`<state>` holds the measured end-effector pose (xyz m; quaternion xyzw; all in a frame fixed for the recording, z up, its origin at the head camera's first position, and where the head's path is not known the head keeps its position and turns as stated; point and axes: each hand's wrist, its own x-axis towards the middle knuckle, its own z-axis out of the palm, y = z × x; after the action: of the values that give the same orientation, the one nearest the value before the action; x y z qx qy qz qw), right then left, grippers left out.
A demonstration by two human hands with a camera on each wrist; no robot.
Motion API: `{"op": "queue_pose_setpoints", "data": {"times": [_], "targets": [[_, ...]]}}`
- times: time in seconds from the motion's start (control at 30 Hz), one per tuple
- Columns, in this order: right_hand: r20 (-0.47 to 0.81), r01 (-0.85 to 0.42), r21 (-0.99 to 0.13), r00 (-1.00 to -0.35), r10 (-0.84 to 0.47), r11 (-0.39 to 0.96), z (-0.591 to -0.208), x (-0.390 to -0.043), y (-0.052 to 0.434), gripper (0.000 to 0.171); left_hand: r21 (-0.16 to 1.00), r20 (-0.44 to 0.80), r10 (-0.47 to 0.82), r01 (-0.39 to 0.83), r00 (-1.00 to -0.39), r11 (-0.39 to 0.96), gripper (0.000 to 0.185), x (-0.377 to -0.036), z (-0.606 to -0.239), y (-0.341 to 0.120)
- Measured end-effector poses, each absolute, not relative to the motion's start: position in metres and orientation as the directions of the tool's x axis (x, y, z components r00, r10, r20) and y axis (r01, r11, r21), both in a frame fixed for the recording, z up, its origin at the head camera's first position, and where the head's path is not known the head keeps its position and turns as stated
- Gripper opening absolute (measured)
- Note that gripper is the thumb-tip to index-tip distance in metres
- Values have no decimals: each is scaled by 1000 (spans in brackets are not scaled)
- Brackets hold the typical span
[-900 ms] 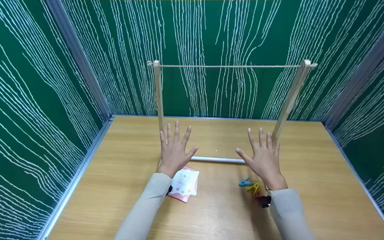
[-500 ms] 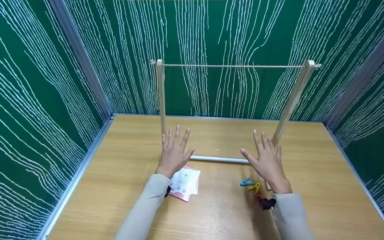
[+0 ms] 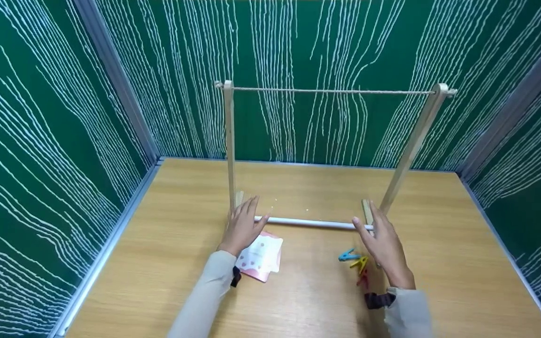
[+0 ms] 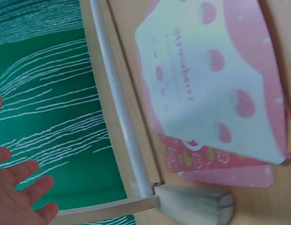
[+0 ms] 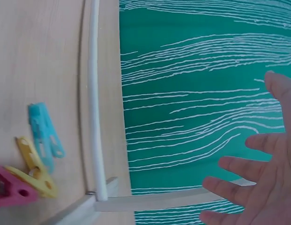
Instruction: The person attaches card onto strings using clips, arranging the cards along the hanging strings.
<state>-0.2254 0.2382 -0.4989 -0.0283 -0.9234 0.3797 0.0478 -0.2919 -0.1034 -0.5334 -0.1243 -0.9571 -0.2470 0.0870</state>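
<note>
Pink-and-white strawberry-print packets (image 3: 261, 257) lie flat on the table (image 3: 167, 281) at 7 o'clock of the scene centre, just behind the left wrist; the left wrist view shows a white one stacked on pink ones. Three plastic clothespins sit at 5 o'clock beside the right wrist: blue clothespin (image 3: 347, 256), yellow clothespin (image 3: 359, 264), red clothespin (image 3: 362, 279), clustered and touching or nearly so. Probably staged near each hand for easy reach.

Left hand (image 3: 242, 227) is open with fingers straight, at the left foot of the wooden drying rack (image 3: 229, 141); contact unclear. Right hand (image 3: 383, 244) is open too, fingers extended, tips at the right end of the white base rod (image 3: 313, 223); looks like touching, can't confirm.

Rack stands mid-table, at 12 o'clock from the hands. Long axis runs 9-to-3 across the table. Two posts rise from small feet, and the right post leans outward in this view. A taut cord (image 3: 331, 91) spans the post tops, parallel to the base rod, nothing hung on it. Green white-streaked walls (image 3: 40, 141) enclose three sides.
</note>
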Motion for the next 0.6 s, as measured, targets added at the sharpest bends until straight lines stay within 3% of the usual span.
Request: {"op": "queue_pose_setpoints", "data": {"times": [0.3,0.6], "targets": [[11,85,-771,-989,147,631,-519,-214,241,81,569,186,138,221,-973,792,64,-289,-555,-107],[-167,229,-746,-973,157,625,-545,-201,248,90,613,131,105,164,-986,773,57,-284,-576,-108]]}}
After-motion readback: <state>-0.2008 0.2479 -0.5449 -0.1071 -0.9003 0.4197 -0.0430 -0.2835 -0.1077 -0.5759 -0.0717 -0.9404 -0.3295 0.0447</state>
